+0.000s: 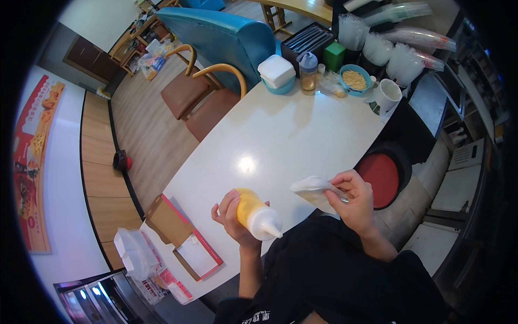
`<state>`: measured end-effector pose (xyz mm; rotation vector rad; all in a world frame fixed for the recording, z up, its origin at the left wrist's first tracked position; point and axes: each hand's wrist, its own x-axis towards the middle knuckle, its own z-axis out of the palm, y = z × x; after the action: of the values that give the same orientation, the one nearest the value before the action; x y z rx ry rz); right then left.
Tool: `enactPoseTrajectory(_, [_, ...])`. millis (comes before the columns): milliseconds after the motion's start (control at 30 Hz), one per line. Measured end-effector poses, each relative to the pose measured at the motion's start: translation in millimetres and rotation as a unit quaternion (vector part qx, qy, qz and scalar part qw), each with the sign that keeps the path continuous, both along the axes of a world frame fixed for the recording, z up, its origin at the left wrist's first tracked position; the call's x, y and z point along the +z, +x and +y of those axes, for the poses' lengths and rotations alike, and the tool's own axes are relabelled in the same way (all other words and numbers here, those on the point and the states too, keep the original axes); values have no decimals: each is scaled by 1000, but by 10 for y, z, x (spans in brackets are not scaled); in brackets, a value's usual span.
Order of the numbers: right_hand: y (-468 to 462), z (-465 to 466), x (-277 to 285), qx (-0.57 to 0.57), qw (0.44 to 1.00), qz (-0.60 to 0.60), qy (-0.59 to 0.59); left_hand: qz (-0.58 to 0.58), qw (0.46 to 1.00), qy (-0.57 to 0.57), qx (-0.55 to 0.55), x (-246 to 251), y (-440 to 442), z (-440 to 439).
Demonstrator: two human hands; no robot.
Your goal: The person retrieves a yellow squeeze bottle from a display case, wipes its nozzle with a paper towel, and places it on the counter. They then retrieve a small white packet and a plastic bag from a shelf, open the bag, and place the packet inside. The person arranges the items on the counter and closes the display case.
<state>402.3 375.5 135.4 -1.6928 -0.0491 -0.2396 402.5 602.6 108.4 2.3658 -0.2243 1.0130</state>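
My left hand (pixel 235 218) is wrapped around a squeeze bottle (pixel 253 210) with yellow contents and a white nozzle cap, tilted so the nozzle points down and to the right. To its right, my right hand (pixel 352 198) pinches a folded white cloth or tissue (pixel 313 187) between thumb and fingers, above the near edge of the white table (pixel 283 154). Bottle and cloth are apart. Left of the bottle an open red-edged cardboard box (pixel 182 235) lies on the table, with a white lining in its lower part.
Along the table's far side stand white foam containers (pixel 277 69) in a blue bowl, a pump bottle (pixel 308 77), a blue bowl of thin sticks (pixel 355 79) and a white cup (pixel 388 92). Bagged packaging (pixel 137 253) lies lower left. A bin with a red interior (pixel 379 180) stands right of the table.
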Motion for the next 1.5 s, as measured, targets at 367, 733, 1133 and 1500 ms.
enactPoseTrajectory(367, [1, -126, 325, 81, 981, -73, -162, 64, 998, 24, 8, 150, 7, -16])
enactPoseTrajectory(733, [3, -187, 381, 156, 987, -16, -39, 32, 998, 40, 23, 209, 16, 10])
enactPoseTrajectory(1133, [32, -7, 276, 48, 998, -30, -27, 178, 929, -296, -130, 209, -85, -35])
enactPoseTrajectory(1500, [174, 101, 40, 73, 989, 113, 65, 303, 816, -440, -222, 259, -190, -113])
